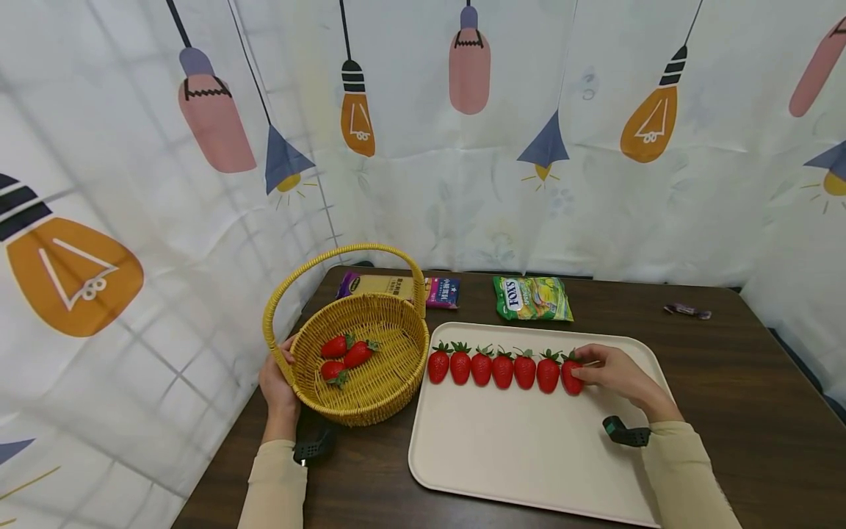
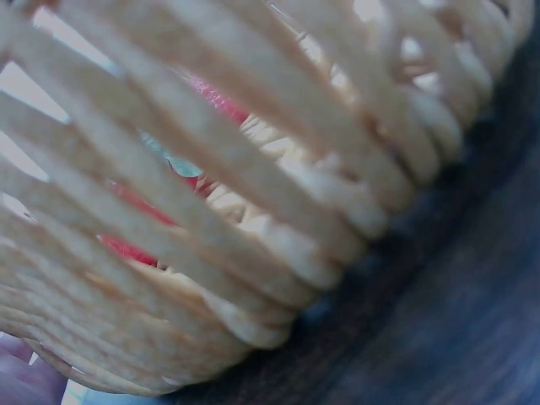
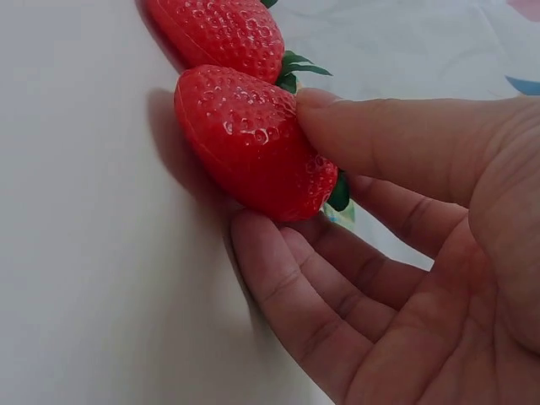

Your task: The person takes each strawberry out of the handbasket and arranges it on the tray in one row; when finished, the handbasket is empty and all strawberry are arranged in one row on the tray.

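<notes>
Right hand (image 1: 617,373), fingers (image 3: 283,283) pinching rightmost strawberry (image 1: 570,378) on tray (image 1: 515,448), lower right of frame; left hand (image 1: 276,383), fingers clamped on basket (image 1: 390,402), centre-left

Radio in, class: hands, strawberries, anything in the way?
Right hand pinching rightmost strawberry, seven lined up along tray. Left hand against left side of basket, grip partly hidden. Three strawberries inside basket. No obstruction visible near right hand.

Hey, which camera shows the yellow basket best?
The head view: the yellow basket appears almost whole, with handle and three strawberries inside. The left wrist view gives a blurred close-up of its woven side; the right wrist view shows none.
</notes>
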`<state>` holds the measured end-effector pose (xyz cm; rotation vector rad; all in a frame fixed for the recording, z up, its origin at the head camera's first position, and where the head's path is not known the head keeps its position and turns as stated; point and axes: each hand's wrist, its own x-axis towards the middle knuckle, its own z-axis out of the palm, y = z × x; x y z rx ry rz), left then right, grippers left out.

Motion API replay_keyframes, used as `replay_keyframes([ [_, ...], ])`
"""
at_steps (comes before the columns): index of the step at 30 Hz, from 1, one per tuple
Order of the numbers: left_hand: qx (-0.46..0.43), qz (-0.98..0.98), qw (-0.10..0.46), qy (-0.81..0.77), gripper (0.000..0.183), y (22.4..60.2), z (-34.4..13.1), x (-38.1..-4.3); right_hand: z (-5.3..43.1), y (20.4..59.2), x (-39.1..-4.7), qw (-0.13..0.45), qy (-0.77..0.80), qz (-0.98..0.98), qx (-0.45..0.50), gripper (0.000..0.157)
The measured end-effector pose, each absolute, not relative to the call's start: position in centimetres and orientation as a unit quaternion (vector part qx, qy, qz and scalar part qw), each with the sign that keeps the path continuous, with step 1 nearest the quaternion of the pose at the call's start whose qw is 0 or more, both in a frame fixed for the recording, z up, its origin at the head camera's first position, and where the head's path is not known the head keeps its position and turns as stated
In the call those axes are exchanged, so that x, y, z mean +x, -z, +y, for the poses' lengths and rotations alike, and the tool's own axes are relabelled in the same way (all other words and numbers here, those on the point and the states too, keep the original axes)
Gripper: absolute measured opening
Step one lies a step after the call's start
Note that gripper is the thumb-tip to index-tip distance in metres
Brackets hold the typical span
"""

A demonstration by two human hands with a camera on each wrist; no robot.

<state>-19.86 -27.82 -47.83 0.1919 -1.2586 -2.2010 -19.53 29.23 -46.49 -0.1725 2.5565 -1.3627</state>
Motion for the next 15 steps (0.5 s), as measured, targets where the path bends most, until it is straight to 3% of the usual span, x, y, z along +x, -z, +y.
replay_keyframes([
  [15, 0.068, -0.459, 0.296, 0.835, 0.041, 47.71, -27.71, -19.85, 29.39, 46.47, -19.60, 0.118, 0.487, 0.863, -0.057, 0.045],
])
